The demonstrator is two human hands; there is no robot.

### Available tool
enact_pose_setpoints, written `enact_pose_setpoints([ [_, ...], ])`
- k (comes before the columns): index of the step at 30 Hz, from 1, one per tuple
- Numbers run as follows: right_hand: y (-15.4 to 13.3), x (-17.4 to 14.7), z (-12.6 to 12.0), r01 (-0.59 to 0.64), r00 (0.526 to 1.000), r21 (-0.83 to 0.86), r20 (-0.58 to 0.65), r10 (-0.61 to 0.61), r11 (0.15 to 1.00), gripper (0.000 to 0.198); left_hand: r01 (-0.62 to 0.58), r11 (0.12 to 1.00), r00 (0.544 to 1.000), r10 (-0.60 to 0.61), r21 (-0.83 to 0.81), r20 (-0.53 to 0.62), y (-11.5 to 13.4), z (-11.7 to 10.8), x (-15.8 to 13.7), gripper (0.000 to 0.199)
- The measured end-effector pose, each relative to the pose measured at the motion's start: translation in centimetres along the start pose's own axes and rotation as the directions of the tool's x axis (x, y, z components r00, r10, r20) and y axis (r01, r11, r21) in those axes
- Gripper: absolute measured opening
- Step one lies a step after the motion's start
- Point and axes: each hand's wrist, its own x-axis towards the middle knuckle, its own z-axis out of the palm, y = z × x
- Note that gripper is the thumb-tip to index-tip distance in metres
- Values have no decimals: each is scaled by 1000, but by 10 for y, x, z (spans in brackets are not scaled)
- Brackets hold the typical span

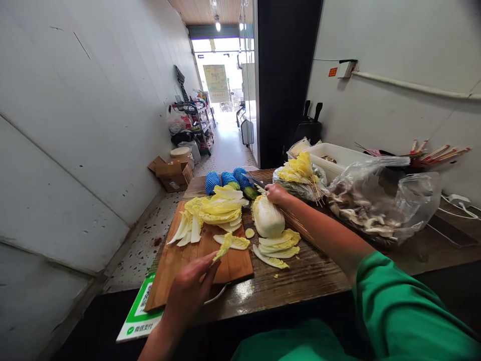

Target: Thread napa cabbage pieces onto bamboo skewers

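My left hand (193,275) is over the near part of the wooden cutting board (203,258), with a small yellow strip of napa cabbage leaf (224,247) pinched in its fingers. Several cut cabbage leaves (223,204) are piled on the board's far half, and a single leaf (238,242) lies near its right edge. Reaching past the half head of napa cabbage (268,216), my right hand (276,194) is closed on a knife (256,180) whose blade points left. More cut leaves (278,247) rest on the table right of the board.
Blue foam-netted produce (228,178) and a green cucumber-like vegetable (250,193) sit at the back. To the right are skewered yellow leaves (300,169), a white bin (338,156) and a plastic bag of mushrooms (370,218). A green payment sign (137,321) sticks out under the board.
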Motion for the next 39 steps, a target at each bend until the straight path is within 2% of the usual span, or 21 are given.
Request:
enact_pose_setpoints([
  [2,1,5,3,17,1000,29,-23,-17,999,28,134,989,985,-140,-62,-101,0,-2,-4,28],
  [4,2,10,4,44,998,53,-55,-41,998,28,222,973,961,-230,-67,-156,-4,0,-9,30],
  [9,-1,29,2,116,989,97,-101,-106,989,29,213,972,948,-229,-94,-220,-27,14,-19,26],
  [14,-8,53,14,140,990,141,-47,-135,980,30,267,941,870,-328,-209,-367,-38,22,-26,23],
  [16,-8,58,18,136,991,157,-11,-136,978,30,257,938,876,-328,-234,-353,-38,21,-28,27],
  [20,-3,59,17,120,986,174,95,-138,977,29,179,963,934,-231,-203,-272,-34,15,-24,33],
  [23,-4,54,11,96,979,169,162,-124,981,28,143,971,953,-187,-190,-238,-29,12,-18,32],
  [27,-16,41,-5,77,985,135,141,-96,988,29,183,942,960,-233,-282,-156,-20,15,-18,28],
  [29,-19,25,-15,82,992,107,87,-91,991,29,254,895,924,-336,-368,-180,-12,18,-18,24],
  [30,-18,12,-20,86,995,90,51,-91,992,29,302,865,888,-408,-401,-210,-6,18,-18,22],
  [33,-4,-47,-30,72,996,16,-59,-71,997,29,466,752,741,-620,-466,-259,12,15,-12,17],
  [36,19,-118,-24,-63,994,-104,-98,53,993,31,600,571,625,-772,-560,-117,28,7,0,26],
  [37,27,-138,-19,-116,990,-146,-95,103,982,29,613,499,603,-796,-612,-45,33,5,4,30],
  [39,41,-167,-7,-197,980,-219,-60,188,956,26,589,349,590,-802,-729,92,41,5,10,37],
])
